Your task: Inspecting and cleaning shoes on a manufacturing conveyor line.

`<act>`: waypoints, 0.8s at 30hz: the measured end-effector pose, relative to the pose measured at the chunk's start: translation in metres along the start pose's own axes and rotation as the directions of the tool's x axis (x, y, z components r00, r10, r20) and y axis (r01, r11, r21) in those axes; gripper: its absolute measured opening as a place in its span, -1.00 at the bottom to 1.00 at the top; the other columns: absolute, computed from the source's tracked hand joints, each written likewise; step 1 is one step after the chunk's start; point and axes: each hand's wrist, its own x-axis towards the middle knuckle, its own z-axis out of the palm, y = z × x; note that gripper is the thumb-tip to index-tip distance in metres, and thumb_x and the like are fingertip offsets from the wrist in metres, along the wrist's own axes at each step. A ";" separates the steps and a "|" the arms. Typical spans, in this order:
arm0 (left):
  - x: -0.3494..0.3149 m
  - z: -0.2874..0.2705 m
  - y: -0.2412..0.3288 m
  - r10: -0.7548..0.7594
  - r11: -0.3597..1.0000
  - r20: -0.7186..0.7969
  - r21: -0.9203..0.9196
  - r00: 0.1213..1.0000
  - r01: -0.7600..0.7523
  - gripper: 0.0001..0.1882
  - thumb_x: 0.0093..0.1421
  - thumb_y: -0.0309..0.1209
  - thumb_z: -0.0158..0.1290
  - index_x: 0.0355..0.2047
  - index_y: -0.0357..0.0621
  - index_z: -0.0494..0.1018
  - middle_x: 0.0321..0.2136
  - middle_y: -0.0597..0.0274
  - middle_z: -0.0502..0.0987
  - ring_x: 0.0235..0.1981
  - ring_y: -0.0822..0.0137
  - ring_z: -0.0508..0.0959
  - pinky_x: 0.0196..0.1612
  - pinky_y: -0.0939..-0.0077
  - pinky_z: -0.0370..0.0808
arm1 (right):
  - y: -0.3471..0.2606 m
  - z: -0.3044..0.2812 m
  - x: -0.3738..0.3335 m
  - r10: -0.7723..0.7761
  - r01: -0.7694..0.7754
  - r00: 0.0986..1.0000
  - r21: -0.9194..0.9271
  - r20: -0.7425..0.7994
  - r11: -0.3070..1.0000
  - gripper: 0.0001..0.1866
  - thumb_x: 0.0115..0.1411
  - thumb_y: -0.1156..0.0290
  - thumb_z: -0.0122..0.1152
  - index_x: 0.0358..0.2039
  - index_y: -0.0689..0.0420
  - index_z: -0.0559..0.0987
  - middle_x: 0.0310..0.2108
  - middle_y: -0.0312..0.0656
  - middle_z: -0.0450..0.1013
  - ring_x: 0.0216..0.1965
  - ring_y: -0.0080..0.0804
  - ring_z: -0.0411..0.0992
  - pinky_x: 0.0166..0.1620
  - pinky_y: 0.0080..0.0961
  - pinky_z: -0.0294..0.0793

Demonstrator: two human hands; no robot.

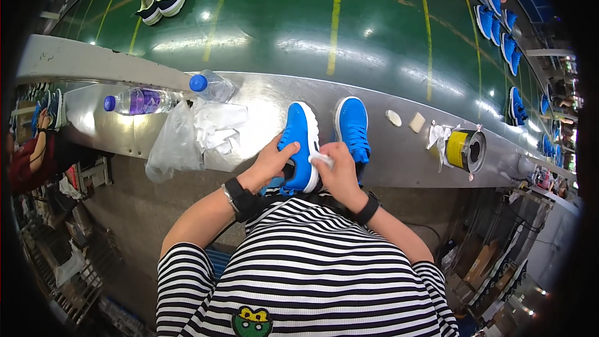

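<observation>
If the right hand (340, 173), pinching cloth (321, 160), jerks, the shoe (297, 126) the left hand (268, 166) grips may leave the surface's (412, 159) near edge.

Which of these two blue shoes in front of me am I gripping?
The left shoe: your left hand grips it, and your right hand holds a white wad beside it. The right shoe rests ungripped on the metal bench.

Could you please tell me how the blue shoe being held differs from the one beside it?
The held shoe is tilted, its white sole edge turned right; the other shoe sits with its laces facing up. The left hand grips the held shoe, while the other shoe stands unheld. Both have blue uppers and white soles.
</observation>
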 end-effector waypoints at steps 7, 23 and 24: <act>-0.004 -0.004 0.002 -0.058 0.998 0.047 -0.010 0.997 0.058 -0.38 0.07 -0.11 0.00 0.10 -0.08 0.17 -0.13 0.10 0.39 -0.27 0.32 0.47 -0.41 0.44 0.46 | 0.010 -0.006 0.003 -0.047 0.026 0.982 0.121 0.182 0.992 -0.78 -0.07 0.42 0.28 -0.40 0.23 0.51 -0.27 -0.12 0.32 -0.22 -0.31 0.33 -0.17 -0.53 0.31; -0.014 -0.010 0.015 0.466 0.743 -0.120 0.592 0.877 -0.313 -0.29 0.03 -0.21 0.08 0.13 -0.24 0.08 -0.23 -0.12 0.41 -0.41 0.08 0.51 -0.37 0.32 0.48 | 0.021 -0.016 0.098 -0.163 0.145 0.973 -0.114 -0.161 0.983 -0.80 -0.04 0.43 0.17 -0.37 0.22 0.47 -0.41 0.01 0.38 -0.33 -0.10 0.36 -0.27 -0.31 0.33; -0.013 -0.006 0.018 0.472 0.743 -0.124 0.588 0.873 -0.319 -0.29 0.03 -0.21 0.08 0.13 -0.24 0.08 -0.23 -0.12 0.41 -0.41 0.08 0.51 -0.37 0.32 0.48 | 0.027 -0.027 0.093 -0.089 0.090 0.979 -0.004 -0.184 0.996 -0.82 0.00 0.44 0.17 -0.37 0.23 0.46 -0.41 -0.11 0.39 -0.35 -0.31 0.37 -0.28 -0.46 0.35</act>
